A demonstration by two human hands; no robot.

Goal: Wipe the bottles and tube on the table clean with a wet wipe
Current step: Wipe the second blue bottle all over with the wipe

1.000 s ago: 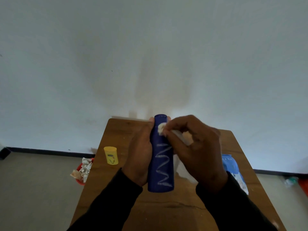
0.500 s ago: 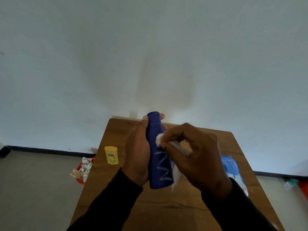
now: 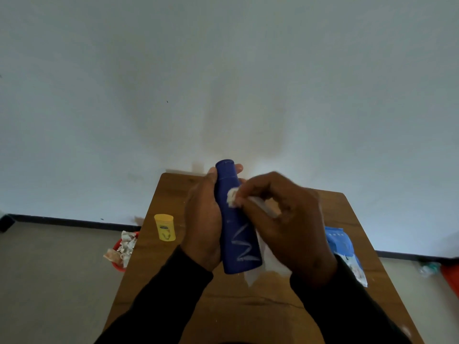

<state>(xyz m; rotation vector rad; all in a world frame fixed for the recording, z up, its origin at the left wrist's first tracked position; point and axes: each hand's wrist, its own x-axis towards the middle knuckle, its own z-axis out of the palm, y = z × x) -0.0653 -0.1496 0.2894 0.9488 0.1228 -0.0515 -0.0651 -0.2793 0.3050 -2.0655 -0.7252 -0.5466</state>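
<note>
The left hand [image 3: 203, 219] wraps around a smooth, dark blue plastic bottle [image 3: 236, 219], a tall rounded cylinder with a cap at the far end, held above the brown wood-grain surface [image 3: 223, 306]. A white zigzag streak marks its lower front. The right hand [image 3: 285, 219] pinches a crumpled white wet wipe [image 3: 232, 197] against the bottle's upper part, a loose tail hanging below. A squat yellow bottle [image 3: 165, 227] stands well apart to the left; a glossy blue wipe pack [image 3: 342, 247] lies right.
</note>
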